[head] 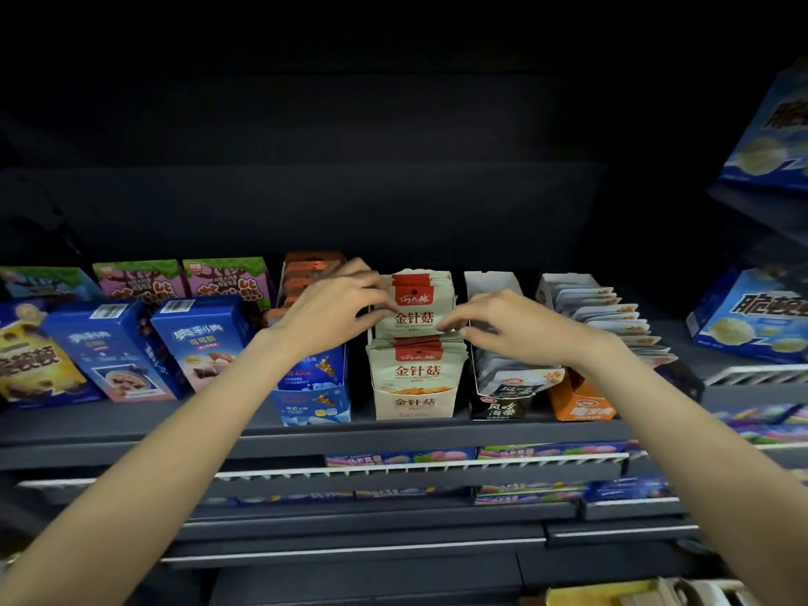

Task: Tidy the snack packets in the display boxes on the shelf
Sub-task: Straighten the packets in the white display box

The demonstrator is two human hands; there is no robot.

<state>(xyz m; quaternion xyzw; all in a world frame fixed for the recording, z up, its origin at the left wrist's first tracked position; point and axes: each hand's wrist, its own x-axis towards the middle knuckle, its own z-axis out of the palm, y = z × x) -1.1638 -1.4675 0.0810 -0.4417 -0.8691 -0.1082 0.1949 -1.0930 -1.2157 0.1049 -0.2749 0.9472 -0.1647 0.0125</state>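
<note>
Both hands work the rear stack of cream packets (415, 306) in the cream display box (414, 402) on the shelf (131, 435); the left hand (332, 306) and right hand (503, 328) each pinch a side with curled fingers, probably to square them upright

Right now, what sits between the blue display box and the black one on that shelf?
In the head view, the beige display box of red-topped packets stands between the blue box and the black box; the left hand and right hand hold those packets.
</note>
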